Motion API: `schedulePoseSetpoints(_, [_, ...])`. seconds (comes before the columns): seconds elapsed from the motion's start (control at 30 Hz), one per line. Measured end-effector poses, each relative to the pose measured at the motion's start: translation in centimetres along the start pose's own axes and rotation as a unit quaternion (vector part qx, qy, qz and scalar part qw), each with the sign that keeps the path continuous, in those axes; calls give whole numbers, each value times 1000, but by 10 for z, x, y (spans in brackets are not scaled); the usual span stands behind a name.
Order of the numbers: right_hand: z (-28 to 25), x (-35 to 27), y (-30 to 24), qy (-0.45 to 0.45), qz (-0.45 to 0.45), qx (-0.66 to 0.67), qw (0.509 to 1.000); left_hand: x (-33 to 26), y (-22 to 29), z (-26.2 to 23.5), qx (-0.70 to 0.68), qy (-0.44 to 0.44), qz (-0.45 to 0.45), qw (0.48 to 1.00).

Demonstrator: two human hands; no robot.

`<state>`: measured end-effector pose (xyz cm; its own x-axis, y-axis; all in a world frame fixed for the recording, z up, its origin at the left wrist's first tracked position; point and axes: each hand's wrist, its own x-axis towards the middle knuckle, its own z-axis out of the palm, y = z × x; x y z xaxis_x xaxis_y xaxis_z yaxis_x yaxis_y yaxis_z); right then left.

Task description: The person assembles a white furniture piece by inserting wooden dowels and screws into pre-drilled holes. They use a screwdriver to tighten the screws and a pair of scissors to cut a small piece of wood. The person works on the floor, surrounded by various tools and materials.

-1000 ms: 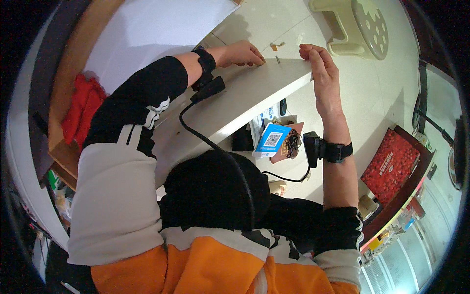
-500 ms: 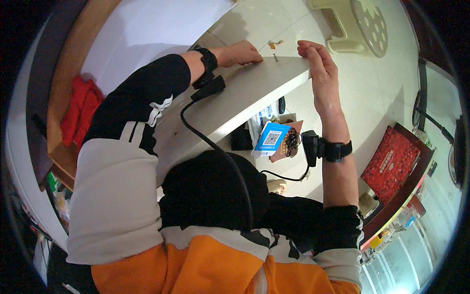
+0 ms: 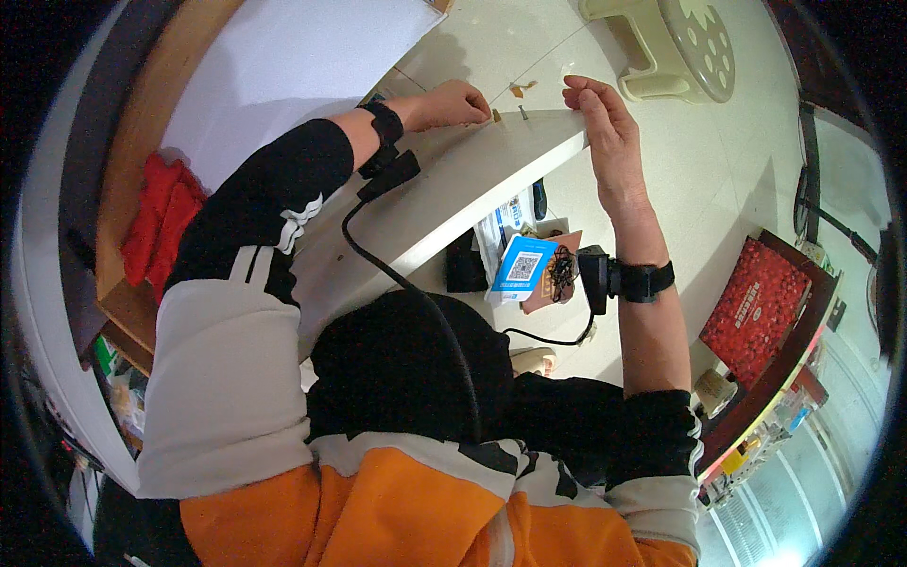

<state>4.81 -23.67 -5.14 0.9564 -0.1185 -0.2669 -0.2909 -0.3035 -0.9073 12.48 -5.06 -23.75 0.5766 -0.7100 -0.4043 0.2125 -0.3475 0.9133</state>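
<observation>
A pale board [image 3: 453, 184] stands across my lap, its long white edge turned toward me. Over its far left side, my left hand [image 3: 450, 104] is closed in a pinch. A small yellow-brown piece [image 3: 496, 114] shows at its fingertips; whether they grip it I cannot tell. Just right of that, a small metal screw [image 3: 523, 112] sticks up at the board's far edge. My right hand [image 3: 612, 137] is at the board's right corner, fingers loosely bent and apart from the thumb, holding nothing visible. Both wrists wear black straps with small devices.
A black cable [image 3: 416, 288] runs over the board. Below are a blue card [image 3: 521, 269] with a square code and a tangled black cord [image 3: 563, 272]. A cream stool [image 3: 694, 47] stands far right, a red box [image 3: 756, 307] nearer right. Red cloth [image 3: 159, 222] lies left.
My left hand has drawn slightly left, away from the screw, and the yellow-brown piece now shows at its fingertips. My right hand stays by the board's corner. The whole view has shifted a little.
</observation>
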Motion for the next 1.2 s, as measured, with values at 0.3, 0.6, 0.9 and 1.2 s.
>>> schedulePoseSetpoints(0.3, [-2,-1,-1,-1,5,-32,999,-10,23,7,-58,7,-80,995])
schedulePoseSetpoints(0.6, [-1,-3,-3,3,11,-18,1000,-2,10,12,-79,-5,-29,996])
schedulePoseSetpoints(0.9, [-3,-4,-5,2,21,-36,999,15,-2,13,92,56,61,992])
schedulePoseSetpoints(1.2, [-5,-2,0,-11,-6,-28,1000,0,16,4,-69,-20,-70,995])
